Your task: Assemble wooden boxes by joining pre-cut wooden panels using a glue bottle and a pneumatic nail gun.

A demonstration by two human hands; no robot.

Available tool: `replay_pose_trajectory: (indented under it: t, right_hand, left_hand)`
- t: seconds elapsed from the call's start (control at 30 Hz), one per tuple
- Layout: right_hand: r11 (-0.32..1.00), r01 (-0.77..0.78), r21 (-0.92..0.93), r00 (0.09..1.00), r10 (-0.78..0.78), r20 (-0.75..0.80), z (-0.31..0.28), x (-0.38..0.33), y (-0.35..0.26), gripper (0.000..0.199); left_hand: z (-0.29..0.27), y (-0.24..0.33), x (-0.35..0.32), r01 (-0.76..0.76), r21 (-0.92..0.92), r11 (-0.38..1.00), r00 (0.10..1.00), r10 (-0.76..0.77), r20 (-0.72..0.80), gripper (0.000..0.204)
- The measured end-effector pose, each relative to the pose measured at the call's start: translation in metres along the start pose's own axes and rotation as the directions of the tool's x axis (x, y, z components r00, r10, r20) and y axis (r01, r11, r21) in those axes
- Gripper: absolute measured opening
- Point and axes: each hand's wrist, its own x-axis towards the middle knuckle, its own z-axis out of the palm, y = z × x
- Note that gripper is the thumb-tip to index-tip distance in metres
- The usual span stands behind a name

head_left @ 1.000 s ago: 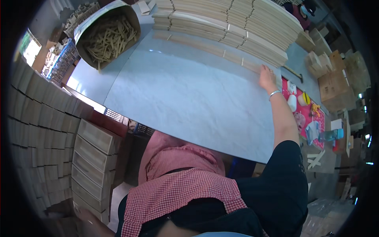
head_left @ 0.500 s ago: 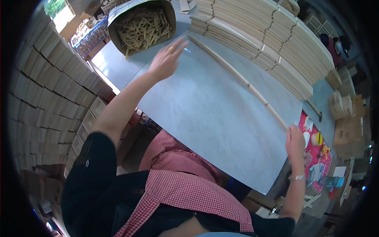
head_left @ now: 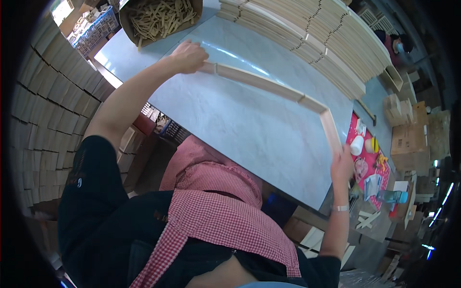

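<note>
A long, thin wooden strip [head_left: 259,82] made of jointed segments spans the grey-white tabletop [head_left: 240,129] between my hands. It stands on its edge and bends at its joints, most sharply near the right end. My left hand [head_left: 189,56] is closed around its far left end. The other end, on the right, is in my right hand [head_left: 342,165], whose fingers are closed on it near the table's right edge. Beyond the strip lies a large pile of similar notched wooden strips [head_left: 297,29].
An open sack [head_left: 126,24] of wood slivers [head_left: 163,18] stands at the far left, with a blue basket [head_left: 98,33] behind. To the right are a hammer [head_left: 367,113], a pink cloth [head_left: 357,126], a white cup [head_left: 357,145] and a bottle [head_left: 394,196]. Stacked wooden pieces [head_left: 53,129] rise on the left.
My left hand, blurred and apart from the strip before, now grips its left end. The strip has gone from nearly straight to bent at its joints. The view has shifted slightly.
</note>
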Motion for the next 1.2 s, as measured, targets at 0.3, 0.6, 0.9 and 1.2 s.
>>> replay_pose_trajectory:
  t: [0.3,0.6,0.9,1.2]
  right_hand:
    - [0.79,0.393,0.47,0.875,-0.478,0.072,0.066,0.059,-0.124,0.042]
    - [0.634,0.656,0.409,0.699,-0.715,-0.013,0.05,0.021,-0.222,0.018]
    - [0.558,0.72,0.413,0.673,-0.707,-0.217,0.091,0.022,-0.235,0.017]
    - [0.573,0.731,0.371,0.673,-0.694,-0.256,0.095,0.023,-0.238,0.017]
  left_hand:
    - [-0.011,0.036,-0.065,0.193,-0.292,0.937,0.961,-0.122,0.247,0.051]
    - [-0.012,0.056,-0.056,0.497,-0.774,0.393,0.868,-0.249,0.43,0.047]
    - [0.027,0.079,-0.065,0.27,-0.96,0.081,0.918,-0.323,0.231,0.045]
    - [0.024,0.098,-0.07,0.246,-0.969,0.001,0.883,-0.412,0.223,0.054]
